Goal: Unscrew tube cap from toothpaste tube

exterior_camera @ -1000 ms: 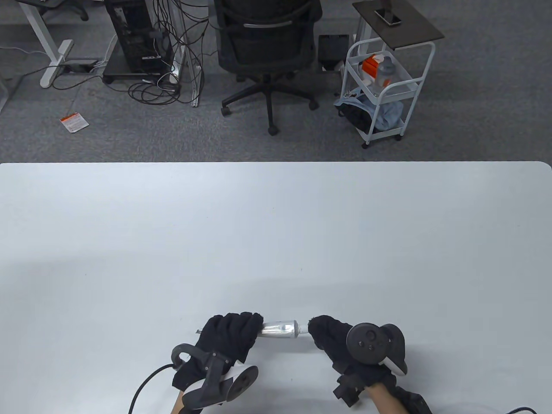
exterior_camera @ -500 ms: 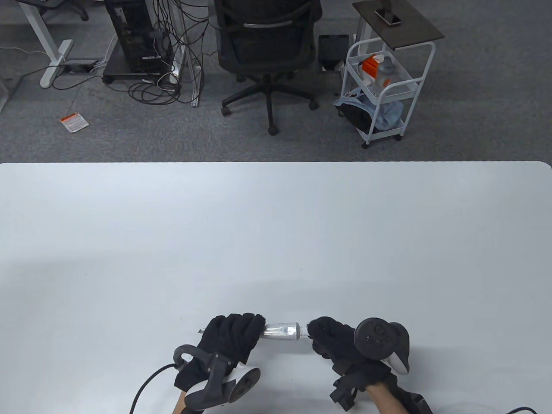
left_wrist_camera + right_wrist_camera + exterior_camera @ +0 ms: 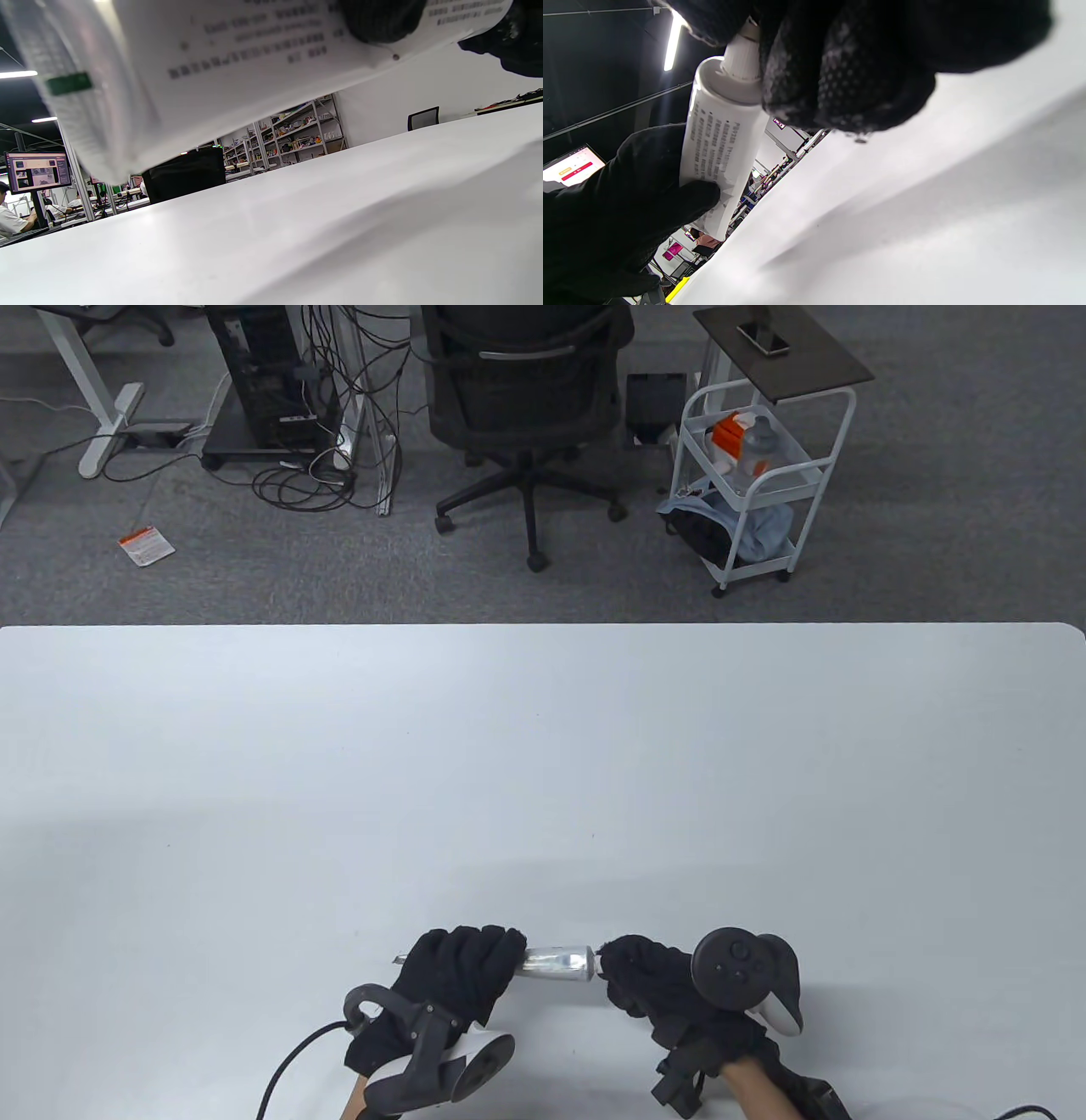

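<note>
Fingers [image 3: 840,76] of the right hand [image 3: 670,993] pinch the tube cap [image 3: 739,57] while the left hand [image 3: 450,976] grips the toothpaste tube [image 3: 556,961], held just above the surface [image 3: 543,772] near its front edge, long axis left-right, cap end rightward.

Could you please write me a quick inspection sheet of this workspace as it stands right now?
Surface: white table, bare where visible.
Job's things: toothpaste tube held off the table, lying roughly level; tube cap at its right end, mostly hidden by fingers.
Clutter: nothing seen on the table.
Grippers: left hand grips the tube body; right hand grips the cap end.
Cables: black cable runs from the left tracker; tangled cables on the floor.
Surroundings: office chair, white cart, computer tower beyond the table.
</note>
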`<state>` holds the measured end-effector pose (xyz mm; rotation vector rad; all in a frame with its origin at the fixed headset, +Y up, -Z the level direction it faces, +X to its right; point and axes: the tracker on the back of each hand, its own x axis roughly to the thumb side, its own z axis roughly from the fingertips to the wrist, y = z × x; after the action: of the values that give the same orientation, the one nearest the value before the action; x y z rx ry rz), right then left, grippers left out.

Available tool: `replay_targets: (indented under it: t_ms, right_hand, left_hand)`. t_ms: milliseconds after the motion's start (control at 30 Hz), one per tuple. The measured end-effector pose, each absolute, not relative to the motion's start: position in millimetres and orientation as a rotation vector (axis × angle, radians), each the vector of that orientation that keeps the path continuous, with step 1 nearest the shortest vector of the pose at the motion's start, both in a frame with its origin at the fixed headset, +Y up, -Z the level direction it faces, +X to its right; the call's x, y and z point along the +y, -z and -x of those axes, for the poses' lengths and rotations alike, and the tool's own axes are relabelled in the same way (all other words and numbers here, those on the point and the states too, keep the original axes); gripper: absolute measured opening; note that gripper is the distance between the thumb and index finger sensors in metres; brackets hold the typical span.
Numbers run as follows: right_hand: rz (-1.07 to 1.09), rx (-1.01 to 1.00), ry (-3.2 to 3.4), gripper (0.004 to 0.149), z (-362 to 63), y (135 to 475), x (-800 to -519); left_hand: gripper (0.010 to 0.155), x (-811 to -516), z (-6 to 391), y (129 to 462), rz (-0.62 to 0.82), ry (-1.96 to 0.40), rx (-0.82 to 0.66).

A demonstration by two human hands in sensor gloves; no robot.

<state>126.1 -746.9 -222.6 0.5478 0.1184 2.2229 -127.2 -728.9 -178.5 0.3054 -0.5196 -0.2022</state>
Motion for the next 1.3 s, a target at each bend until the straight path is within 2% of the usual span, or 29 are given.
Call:
replay_targets:
  t_ms: [367, 500, 633, 800, 1000, 1133, 1300]
  right_hand:
    - [-0.668, 0.019, -2.385, 0.049, -119.1, 216.6, -740.1]
    - [-0.597, -0.008, -2.349, 0.065, -124.7, 216.6, -740.9]
    - [-0.517, 0.042, -2.33, 0.057, -128.2, 219.9, -744.9]
    - [-0.548, 0.067, -2.312, 0.047, -122.8, 219.4, -745.6]
    - [-0.605, 0.033, -2.31, 0.05, -121.4, 217.8, -741.9]
    - [-0.549, 0.033, -2.306, 0.064, -125.7, 218.4, -744.1]
    - [-0.493, 0.107, -2.318, 0.054, -126.3, 221.8, -748.7]
  left_hand:
    - [0.049, -729.2, 126.7, 179.0, -0.283, 0.223, -0.521]
    - [0.049, -727.2, 128.8, 179.2, -0.292, 0.202, -0.513]
    - [0.049, -727.1, 128.5, 178.8, -0.299, 0.207, -0.514]
    - [0.049, -728.7, 127.7, 178.7, -0.298, 0.214, -0.52]
    - [0.049, -728.3, 129.0, 179.5, -0.295, 0.213, -0.513]
    - [0.049, -727.8, 130.2, 179.6, -0.298, 0.207, -0.509]
    - [0.049, -727.2, 129.7, 179.1, -0.297, 0.21, -0.512]
